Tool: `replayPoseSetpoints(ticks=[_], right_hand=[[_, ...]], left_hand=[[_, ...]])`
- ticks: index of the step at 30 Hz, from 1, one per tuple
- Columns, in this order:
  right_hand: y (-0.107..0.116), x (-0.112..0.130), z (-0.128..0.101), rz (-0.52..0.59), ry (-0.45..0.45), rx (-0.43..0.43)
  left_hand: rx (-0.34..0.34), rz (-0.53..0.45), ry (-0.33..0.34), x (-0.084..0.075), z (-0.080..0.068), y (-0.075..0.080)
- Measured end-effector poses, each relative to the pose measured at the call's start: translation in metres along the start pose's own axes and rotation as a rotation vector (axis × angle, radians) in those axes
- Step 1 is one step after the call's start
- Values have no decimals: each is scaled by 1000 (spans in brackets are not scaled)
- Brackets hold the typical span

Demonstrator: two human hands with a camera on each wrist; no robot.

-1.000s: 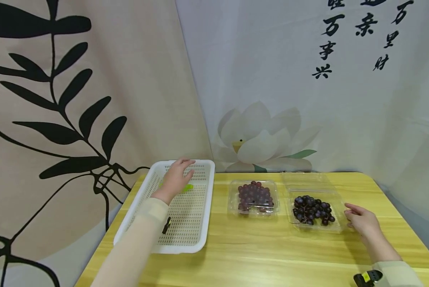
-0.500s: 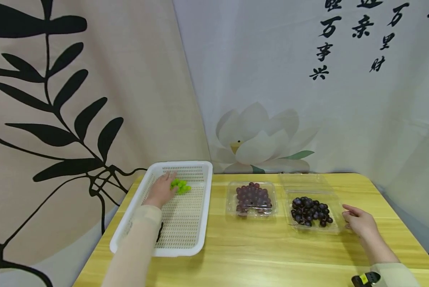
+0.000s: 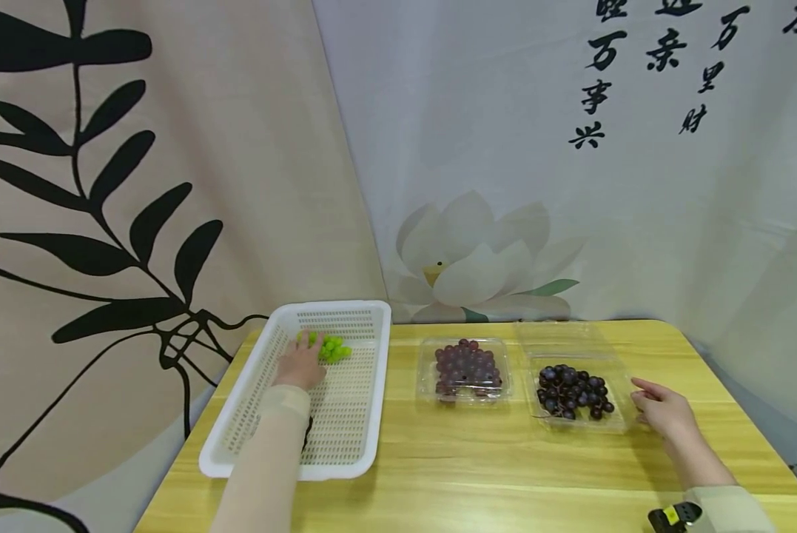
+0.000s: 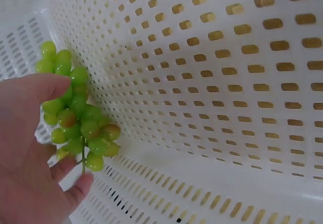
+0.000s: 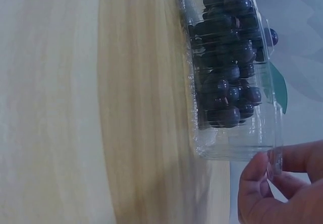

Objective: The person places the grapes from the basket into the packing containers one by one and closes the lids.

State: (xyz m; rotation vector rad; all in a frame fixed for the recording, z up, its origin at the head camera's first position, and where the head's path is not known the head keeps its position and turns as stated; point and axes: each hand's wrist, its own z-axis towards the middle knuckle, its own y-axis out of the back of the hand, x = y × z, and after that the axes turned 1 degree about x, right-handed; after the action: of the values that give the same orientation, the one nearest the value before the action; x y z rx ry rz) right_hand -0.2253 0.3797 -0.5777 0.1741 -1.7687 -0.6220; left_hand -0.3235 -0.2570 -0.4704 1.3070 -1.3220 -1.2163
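A small bunch of green grapes (image 3: 331, 346) lies at the far end of a white perforated basket (image 3: 371, 414). My left hand (image 3: 306, 357) rests inside the basket just behind the bunch. In the left wrist view the green grapes (image 4: 78, 118) sit between the relaxed thumb and fingers of that hand (image 4: 30, 153), which touch them lightly. My right hand (image 3: 646, 396) is at the right edge of a clear plastic box of dark grapes (image 3: 574, 391). In the right wrist view its thumb and forefinger (image 5: 262, 173) pinch the corner rim of the box (image 5: 227, 148).
A second clear box holds red grapes (image 3: 468, 364) between the basket and the dark grapes. The open lid of the dark grape box (image 3: 565, 334) lies behind it. The wooden table (image 3: 505, 474) ends at printed cloth backdrops at the rear and left.
My left hand came down with the green grapes into the basket's far end, then drew back slightly, leaving the bunch on the mesh. The right hand stayed at the box.
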Motion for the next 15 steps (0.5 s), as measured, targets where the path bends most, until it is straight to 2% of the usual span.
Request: replayPoseSetpoints(ticks=[6, 11, 15], right_hand=[[0, 2, 0, 16, 3, 4], [-2, -2, 2, 9, -2, -6], [1, 10, -6, 45, -11, 15]], left_hand=[[-40, 20, 36, 0, 1, 1], [-34, 78, 64, 0, 1, 2], [-78, 67, 67, 1, -1, 2]])
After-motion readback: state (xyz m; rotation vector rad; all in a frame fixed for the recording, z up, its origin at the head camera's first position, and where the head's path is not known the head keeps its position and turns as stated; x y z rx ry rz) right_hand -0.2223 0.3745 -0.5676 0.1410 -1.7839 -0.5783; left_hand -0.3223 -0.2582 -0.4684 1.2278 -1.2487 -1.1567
